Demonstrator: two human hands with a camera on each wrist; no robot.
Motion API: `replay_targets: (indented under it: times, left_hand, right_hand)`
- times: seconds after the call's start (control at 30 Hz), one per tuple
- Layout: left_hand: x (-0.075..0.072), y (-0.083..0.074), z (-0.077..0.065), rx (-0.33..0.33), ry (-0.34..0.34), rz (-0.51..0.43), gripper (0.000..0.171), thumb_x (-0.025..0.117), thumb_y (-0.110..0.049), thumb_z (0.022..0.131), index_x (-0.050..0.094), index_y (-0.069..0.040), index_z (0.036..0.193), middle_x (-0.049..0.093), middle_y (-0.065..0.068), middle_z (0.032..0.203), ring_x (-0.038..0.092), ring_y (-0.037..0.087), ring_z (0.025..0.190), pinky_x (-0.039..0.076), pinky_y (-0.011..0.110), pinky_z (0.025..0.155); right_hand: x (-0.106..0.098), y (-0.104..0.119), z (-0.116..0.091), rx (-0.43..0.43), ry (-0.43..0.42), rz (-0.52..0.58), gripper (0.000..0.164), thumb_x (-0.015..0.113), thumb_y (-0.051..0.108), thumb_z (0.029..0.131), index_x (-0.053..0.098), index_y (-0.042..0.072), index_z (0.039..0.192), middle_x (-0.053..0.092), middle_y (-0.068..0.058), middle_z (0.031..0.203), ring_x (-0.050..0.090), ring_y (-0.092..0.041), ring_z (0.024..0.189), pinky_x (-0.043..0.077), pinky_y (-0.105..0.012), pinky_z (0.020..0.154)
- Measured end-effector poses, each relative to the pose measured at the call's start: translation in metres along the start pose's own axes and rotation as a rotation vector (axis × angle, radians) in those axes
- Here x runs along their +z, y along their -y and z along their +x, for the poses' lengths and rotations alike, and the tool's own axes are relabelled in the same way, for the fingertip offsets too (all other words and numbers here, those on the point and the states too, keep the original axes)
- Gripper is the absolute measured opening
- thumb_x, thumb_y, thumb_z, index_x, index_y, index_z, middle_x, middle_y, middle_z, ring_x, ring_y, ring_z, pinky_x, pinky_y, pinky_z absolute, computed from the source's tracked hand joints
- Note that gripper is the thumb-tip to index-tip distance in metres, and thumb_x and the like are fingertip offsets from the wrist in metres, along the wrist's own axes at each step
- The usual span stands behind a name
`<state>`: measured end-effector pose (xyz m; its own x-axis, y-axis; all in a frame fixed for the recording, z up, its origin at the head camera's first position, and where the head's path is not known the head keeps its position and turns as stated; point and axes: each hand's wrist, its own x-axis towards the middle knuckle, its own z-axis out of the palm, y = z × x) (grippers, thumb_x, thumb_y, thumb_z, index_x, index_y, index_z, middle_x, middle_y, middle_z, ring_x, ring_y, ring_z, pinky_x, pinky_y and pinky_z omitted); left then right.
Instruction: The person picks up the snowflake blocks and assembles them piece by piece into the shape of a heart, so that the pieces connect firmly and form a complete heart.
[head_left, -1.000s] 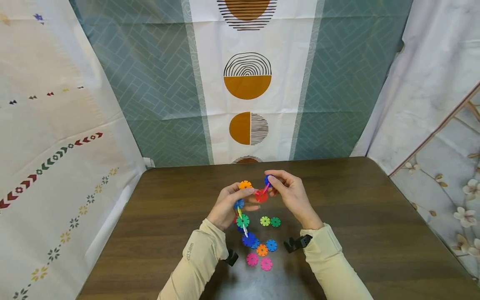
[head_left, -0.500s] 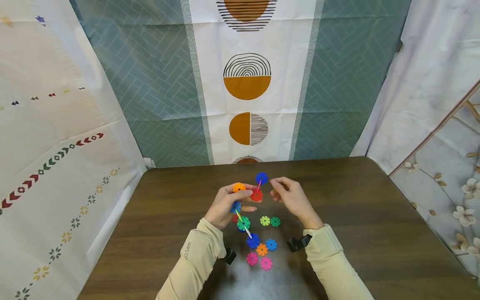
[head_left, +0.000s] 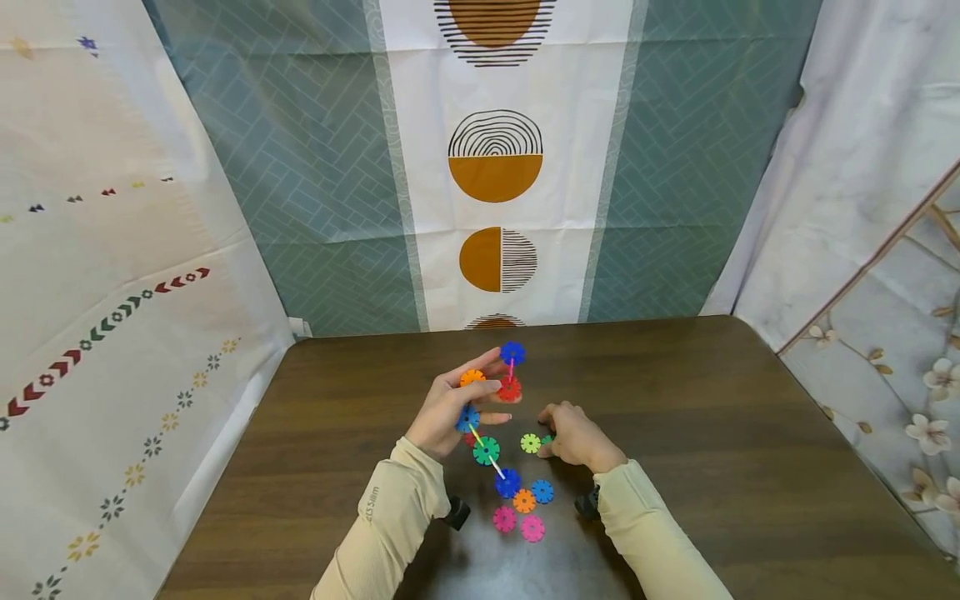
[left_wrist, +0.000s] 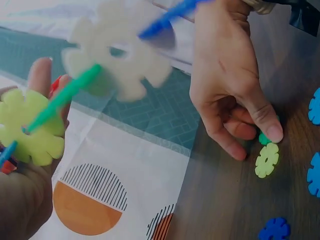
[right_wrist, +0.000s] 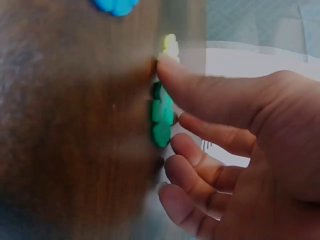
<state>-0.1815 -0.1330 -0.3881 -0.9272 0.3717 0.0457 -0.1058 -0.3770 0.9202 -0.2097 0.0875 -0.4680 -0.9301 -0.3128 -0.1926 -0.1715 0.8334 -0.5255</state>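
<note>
My left hand [head_left: 438,417] grips a chain of notched plastic snowflake discs slotted together at right angles. Its upper end has a dark blue disc [head_left: 513,353] above a red disc [head_left: 510,389]; lower down hang a green disc [head_left: 486,451] and another dark blue disc [head_left: 507,483]. In the left wrist view a white disc [left_wrist: 132,65] and a lime disc [left_wrist: 42,135] of the chain show large. My right hand [head_left: 583,439] is down at a loose green disc [right_wrist: 162,125] on the table, thumb and fingers spread around it and partly covering it. A loose lime disc [head_left: 530,443] lies beside it.
Nearer the front lie a loose light blue disc [head_left: 542,491], an orange disc [head_left: 524,501] and two pink discs [head_left: 505,518]. The brown wooden table [head_left: 337,467] ends at a patterned cloth [head_left: 495,167] behind, with more cloths at both sides.
My right hand let go of the chain's upper dark blue disc and moved down to the loose green disc. The left hand tilted the chain, bringing its upper end leftward.
</note>
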Motion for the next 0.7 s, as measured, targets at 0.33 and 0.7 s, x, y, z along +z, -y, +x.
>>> replay_targets:
  times: [0.33,0.7]
  left_hand:
    - [-0.0008,-0.0011,-0.0008,0.014,0.025,-0.024,0.054,0.061,-0.005,0.093,0.049,-0.018,0.144,0.049,0.020,0.133,0.070,0.029,0.093,0.058,0.045,0.067]
    - [-0.0006,-0.0011,-0.0007,0.055,0.022,-0.035,0.055,0.057,0.000,0.092,0.043,-0.005,0.145,0.045,0.024,0.126,0.069,0.037,0.091,0.055,0.046,0.081]
  right_hand:
    - [0.0006,-0.0048,0.0015,0.013,-0.007,0.061,0.043,0.079,0.012,0.081,0.060,0.006,0.120,0.055,-0.006,0.093,0.052,-0.019,0.075,0.051,-0.035,0.072]
    - [-0.0086,-0.0096,0.0008,-0.074,-0.168,0.250,0.012,0.070,0.019,0.090,0.071,0.008,0.094,0.059,-0.007,0.075,0.048,-0.016,0.062,0.041,-0.029,0.058]
